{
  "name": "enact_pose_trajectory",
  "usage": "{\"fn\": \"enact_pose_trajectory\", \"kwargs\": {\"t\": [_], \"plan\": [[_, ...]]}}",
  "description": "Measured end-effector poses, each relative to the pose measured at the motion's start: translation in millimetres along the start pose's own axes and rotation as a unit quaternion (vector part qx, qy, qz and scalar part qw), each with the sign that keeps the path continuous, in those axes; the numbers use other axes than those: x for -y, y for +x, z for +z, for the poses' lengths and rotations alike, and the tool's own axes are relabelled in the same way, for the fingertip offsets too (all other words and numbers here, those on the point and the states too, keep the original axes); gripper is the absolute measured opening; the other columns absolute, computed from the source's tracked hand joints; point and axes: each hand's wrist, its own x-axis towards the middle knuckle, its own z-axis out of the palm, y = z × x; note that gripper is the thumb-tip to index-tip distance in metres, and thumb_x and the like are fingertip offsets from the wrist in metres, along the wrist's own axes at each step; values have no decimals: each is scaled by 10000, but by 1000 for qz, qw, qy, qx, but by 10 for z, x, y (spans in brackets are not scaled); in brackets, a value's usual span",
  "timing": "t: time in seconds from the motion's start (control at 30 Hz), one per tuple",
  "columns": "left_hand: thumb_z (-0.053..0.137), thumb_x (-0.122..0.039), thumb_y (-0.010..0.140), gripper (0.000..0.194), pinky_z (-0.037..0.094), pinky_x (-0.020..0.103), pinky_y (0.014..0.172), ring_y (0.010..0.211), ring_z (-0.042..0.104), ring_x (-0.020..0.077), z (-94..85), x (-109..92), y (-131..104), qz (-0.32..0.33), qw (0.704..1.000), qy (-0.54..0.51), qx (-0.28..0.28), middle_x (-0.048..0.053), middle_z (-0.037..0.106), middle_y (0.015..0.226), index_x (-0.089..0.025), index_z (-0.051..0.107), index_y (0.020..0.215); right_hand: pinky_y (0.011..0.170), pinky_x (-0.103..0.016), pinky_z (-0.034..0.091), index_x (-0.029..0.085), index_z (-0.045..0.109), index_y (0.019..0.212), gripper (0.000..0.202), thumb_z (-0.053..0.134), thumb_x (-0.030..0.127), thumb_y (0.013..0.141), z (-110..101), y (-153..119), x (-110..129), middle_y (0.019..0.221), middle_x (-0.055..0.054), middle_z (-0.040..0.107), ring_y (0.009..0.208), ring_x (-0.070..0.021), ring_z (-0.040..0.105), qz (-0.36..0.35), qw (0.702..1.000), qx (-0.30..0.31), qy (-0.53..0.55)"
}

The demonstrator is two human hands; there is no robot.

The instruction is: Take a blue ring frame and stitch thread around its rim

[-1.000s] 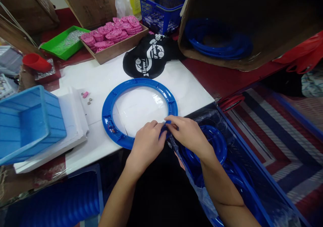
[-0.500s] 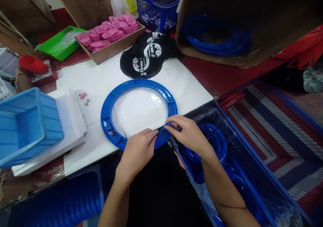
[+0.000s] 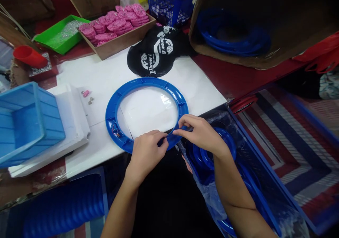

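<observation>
A blue plastic ring (image 3: 112, 105) lies on the white work surface, its channelled inner side facing up. A small part with thin red and dark wires (image 3: 116, 131) sits in the channel at the ring's left. At the near right rim my left hand (image 3: 149, 153) is closed, its thumb and forefinger pinching a thin wire close against the ring. Just right of it my right hand (image 3: 200, 134) pinches the same wire, other fingers curled. The fingers hide most of the wire. Beyond the ring lies black printed mesh fabric (image 3: 150, 59).
A cardboard tray of pink bundles (image 3: 119, 38), a green tray (image 3: 57, 43) and a red cup (image 3: 30, 57) stand behind. To the left is a light-blue bin (image 3: 50, 118). Blue rings (image 3: 229, 142) fill a lined crate at right. An open carton (image 3: 265, 63) holds more rings.
The hands remain at the near right rim. My right fingers have shifted slightly, and the wire between the hands now sits lower against the ring. The whole view has tilted slightly.
</observation>
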Motion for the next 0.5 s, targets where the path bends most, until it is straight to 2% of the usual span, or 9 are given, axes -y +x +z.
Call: {"fn": "enact_pose_trajectory", "kwargs": {"t": [0.2,0.33,0.5], "plan": [[648,-167,960,206,483,279,735,897,736,193,-12,42,-5,22,1000,4,14,-16,788,1004,-279,788,1061,716,-264,406,209,585,855,184,703,287,971,-29,35,-56,834,21,599,758,-131,546,-82,996,7,-28],[644,-181,968,210,473,281,718,882,733,192,-15,57,-8,28,999,3,24,-14,787,999,-285,790,1076,702,-284,400,201,579,870,163,642,264,1007,-50,57,-53,819,1,612,743,-146,565,-153,982,-15,-113],[652,-183,956,183,449,281,665,860,735,195,35,65,-19,33,999,14,-2,-14,786,964,-267,789,1043,651,-290,395,203,586,862,198,588,293,1038,6,-7,-129,739,2,617,674,-150,574,-202,960,-55,-188]]}}
